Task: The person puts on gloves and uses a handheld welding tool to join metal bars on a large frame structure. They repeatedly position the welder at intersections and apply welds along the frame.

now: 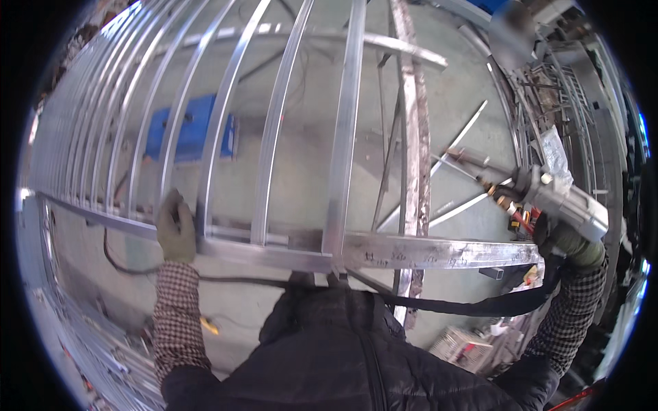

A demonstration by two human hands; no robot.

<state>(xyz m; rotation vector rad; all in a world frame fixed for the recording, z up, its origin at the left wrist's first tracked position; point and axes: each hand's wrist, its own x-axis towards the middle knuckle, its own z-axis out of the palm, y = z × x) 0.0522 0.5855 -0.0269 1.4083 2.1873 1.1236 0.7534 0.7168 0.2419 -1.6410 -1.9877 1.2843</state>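
A silvery metal frame [274, 256] with many parallel bars stretches in front of me to the left. My left hand [176, 231], in a green glove, is closed on its near rail, between two bars. Off to the right, my right hand [576, 245], also gloved, grips a grey tool that looks like a welding gun [565, 203], with brass fittings and a thin tip. The tip points left toward the frame, apart from it. Part of the right hand's grip is hidden behind the tool. A black sleeved cable [466, 305] runs from that hand across my front.
A marked metal beam [439, 253] continues the near rail rightward, crossing a stained support beam [411, 116]. On the floor under the frame stands a blue box [188, 129]. Metal lengths and racks [562, 96] crowd the right side. A crate [462, 348] stands at lower right.
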